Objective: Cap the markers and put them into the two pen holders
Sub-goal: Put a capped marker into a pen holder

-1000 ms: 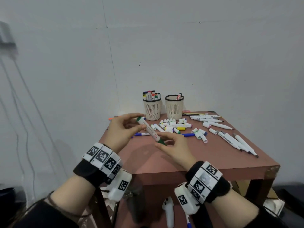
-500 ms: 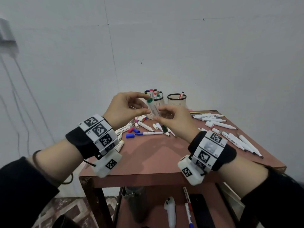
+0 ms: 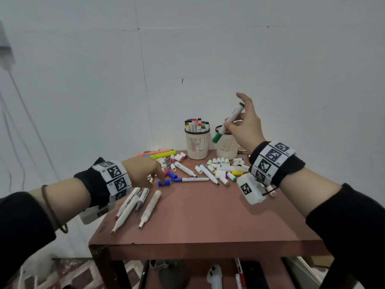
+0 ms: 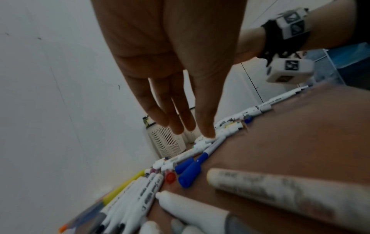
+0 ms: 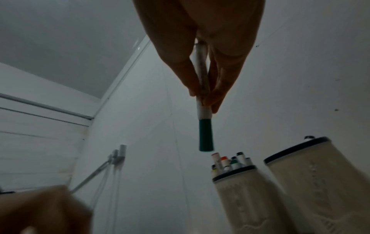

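Right hand (image 3: pixel 246 124) pinches the capped green marker (image 3: pixel 228 123) mid-barrel, cap end down, tilted. Just below the cap: the two pen holders, left holder (image 3: pixel 197 142) nearly full, right holder (image 3: pixel 226 148) apparently almost empty (interior poorly seen). Step in hand: depositing. Next move calls for lowering the cap into a rim. Left hand (image 3: pixel 143 171), fingers straight, holding nothing, reaches down toward a blue cap (image 3: pixel 164 183) on the table (image 3: pixel 208 222).

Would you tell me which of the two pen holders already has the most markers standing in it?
The left pen holder: a cluster of capped markers stands above its rim. The right pen holder shows none there; the right hand partly hides it.
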The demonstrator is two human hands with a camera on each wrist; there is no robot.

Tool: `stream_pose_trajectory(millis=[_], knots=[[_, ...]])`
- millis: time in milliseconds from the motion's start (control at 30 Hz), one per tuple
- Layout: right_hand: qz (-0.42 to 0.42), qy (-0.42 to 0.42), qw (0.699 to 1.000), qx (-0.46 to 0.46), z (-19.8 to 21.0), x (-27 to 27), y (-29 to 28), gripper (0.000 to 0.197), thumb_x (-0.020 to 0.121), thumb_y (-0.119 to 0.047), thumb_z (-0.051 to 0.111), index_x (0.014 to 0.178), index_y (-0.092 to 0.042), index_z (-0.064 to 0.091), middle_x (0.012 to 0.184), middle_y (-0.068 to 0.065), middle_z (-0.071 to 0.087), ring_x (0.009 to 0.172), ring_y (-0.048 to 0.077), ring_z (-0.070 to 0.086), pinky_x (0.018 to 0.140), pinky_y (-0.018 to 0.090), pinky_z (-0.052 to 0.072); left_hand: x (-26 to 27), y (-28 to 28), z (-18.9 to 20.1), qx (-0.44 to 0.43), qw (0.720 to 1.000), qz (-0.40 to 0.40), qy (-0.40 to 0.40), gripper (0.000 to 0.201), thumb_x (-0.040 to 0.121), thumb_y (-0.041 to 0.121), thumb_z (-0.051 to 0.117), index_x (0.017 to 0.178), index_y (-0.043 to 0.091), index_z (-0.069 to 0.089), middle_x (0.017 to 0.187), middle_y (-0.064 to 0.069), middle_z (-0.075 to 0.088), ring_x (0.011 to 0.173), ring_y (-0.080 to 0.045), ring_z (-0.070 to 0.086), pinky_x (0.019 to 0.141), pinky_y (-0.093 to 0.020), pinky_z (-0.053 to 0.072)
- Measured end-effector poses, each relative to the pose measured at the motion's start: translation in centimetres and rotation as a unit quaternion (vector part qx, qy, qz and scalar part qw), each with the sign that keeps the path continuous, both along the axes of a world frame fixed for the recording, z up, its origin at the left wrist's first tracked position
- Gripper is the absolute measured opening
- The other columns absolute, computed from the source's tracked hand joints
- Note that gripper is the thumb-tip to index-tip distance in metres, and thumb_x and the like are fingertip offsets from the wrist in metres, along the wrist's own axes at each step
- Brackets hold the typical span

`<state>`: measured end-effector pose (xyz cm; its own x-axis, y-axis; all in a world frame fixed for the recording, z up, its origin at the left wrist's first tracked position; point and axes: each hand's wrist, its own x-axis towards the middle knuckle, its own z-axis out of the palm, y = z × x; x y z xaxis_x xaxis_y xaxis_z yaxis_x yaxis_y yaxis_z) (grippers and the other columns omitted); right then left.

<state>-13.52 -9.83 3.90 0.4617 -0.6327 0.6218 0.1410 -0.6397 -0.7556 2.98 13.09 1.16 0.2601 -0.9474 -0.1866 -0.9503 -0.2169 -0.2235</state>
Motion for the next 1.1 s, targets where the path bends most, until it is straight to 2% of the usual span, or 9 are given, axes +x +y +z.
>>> stream_pose_trajectory(millis=[133, 200, 300, 400, 600, 733, 900, 1000, 1100], knots=[[-0.047, -0.002, 0.998, -0.050, 0.6, 1.0, -2.4, 0.061, 0.083, 0.007, 0.054, 0.131, -0.028, 0.042, 0.091, 0.008, 0.057, 0.076, 0.017, 0.064, 0.062, 0.013, 0.052, -0.5, -1.5, -1.2, 0.082, 0.996, -0.044, -0.002, 0.045, 0.085, 0.014, 0.061, 0.123, 0.036, 0.059, 0.130, 0.009, 0.050, 0.118, -0.011, 0.047, 0.082, -0.021, 0.036], [-0.059, 0.002, 0.997, -0.055, 0.9, 1.5, -3.4, 0.056, 0.085, 0.007, 0.050, 0.130, -0.025, 0.043, 0.084, 0.001, 0.053, 0.073, 0.014, 0.061, 0.063, 0.019, 0.054, -0.7, -2.2, -1.6, 0.102, 0.993, -0.065, 0.001, 0.045, 0.084, 0.013, 0.061, 0.123, 0.037, 0.060, 0.129, 0.007, 0.050, 0.119, -0.013, 0.047, 0.088, -0.026, 0.041], [-0.076, 0.008, 0.995, -0.071, 1.0, 2.4, -4.8, 0.053, 0.086, 0.008, 0.046, 0.130, -0.022, 0.043, 0.084, 0.004, 0.052, 0.080, 0.026, 0.063, 0.074, 0.037, 0.056, -0.8, -3.1, -2.0, 0.133, 0.988, -0.078, 0.000, 0.044, 0.084, 0.015, 0.064, 0.123, 0.036, 0.061, 0.128, 0.006, 0.050, 0.119, -0.014, 0.046, 0.093, -0.034, 0.044], [-0.082, 0.017, 0.994, -0.073, 1.0, 3.3, -6.1, 0.052, 0.087, 0.008, 0.042, 0.130, -0.020, 0.043, 0.081, 0.001, 0.049, 0.078, 0.029, 0.061, 0.073, 0.038, 0.055, -1.2, -3.9, -2.0, 0.140, 0.987, -0.083, -0.005, 0.041, 0.084, 0.016, 0.065, 0.121, 0.034, 0.062, 0.129, 0.006, 0.049, 0.119, -0.014, 0.046, 0.092, -0.035, 0.044], [-0.108, 0.047, 0.986, -0.114, 0.2, 4.8, -7.6, 0.050, 0.085, 0.013, 0.039, 0.128, -0.010, 0.048, 0.079, -0.001, 0.043, 0.084, 0.021, 0.048, 0.075, 0.026, 0.041, -1.9, -4.2, -2.1, 0.086, 0.992, -0.086, 0.025, 0.033, 0.081, 0.022, 0.068, 0.113, 0.029, 0.066, 0.122, 0.007, 0.055, 0.110, -0.015, 0.053, 0.082, -0.028, 0.042], [-0.124, 0.070, 0.981, -0.128, -0.9, 5.6, -8.7, 0.051, 0.083, 0.015, 0.040, 0.127, -0.009, 0.051, 0.076, -0.007, 0.036, 0.093, 0.027, 0.048, 0.073, 0.014, 0.030, -2.8, -3.0, -1.2, -0.036, 0.986, -0.041, 0.159, 0.023, 0.080, 0.028, 0.072, 0.102, 0.028, 0.069, 0.100, 0.006, 0.065, 0.085, -0.004, 0.054, 0.077, -0.022, 0.043], [-0.119, 0.116, 0.982, -0.094, -1.8, 5.9, -9.8, 0.048, 0.090, 0.005, 0.046, 0.133, -0.015, 0.050, 0.105, 0.019, 0.053, 0.099, 0.026, 0.051, 0.080, 0.009, 0.027, -4.8, -1.1, -0.6, -0.144, 0.938, -0.009, 0.314, 0.018, 0.076, 0.028, 0.078, 0.093, 0.027, 0.072, 0.078, 0.011, 0.068, 0.071, 0.001, 0.057, 0.075, -0.025, 0.050], [-0.098, 0.095, 0.987, -0.083, -1.9, 5.6, -9.4, 0.044, 0.089, 0.008, 0.046, 0.129, -0.006, 0.049, 0.082, 0.012, 0.059, 0.077, 0.019, 0.058, 0.071, 0.003, 0.036, -5.7, 0.2, -1.3, -0.225, 0.881, 0.017, 0.416, 0.017, 0.072, 0.019, 0.081, 0.087, 0.024, 0.074, 0.078, 0.000, 0.071, 0.068, -0.002, 0.060, 0.074, -0.026, 0.052], [-0.113, 0.093, 0.986, -0.075, -2.1, 5.5, -9.5, 0.027, 0.089, 0.006, 0.049, 0.115, -0.002, 0.053, 0.065, -0.002, 0.050, 0.063, 0.012, 0.051, 0.073, 0.017, 0.042, -6.4, 0.7, -2.7, -0.318, 0.796, 0.070, 0.510, 0.018, 0.068, 0.015, 0.082, 0.084, 0.022, 0.076, 0.075, -0.015, 0.067, 0.066, -0.010, 0.058, 0.068, -0.024, 0.048]])
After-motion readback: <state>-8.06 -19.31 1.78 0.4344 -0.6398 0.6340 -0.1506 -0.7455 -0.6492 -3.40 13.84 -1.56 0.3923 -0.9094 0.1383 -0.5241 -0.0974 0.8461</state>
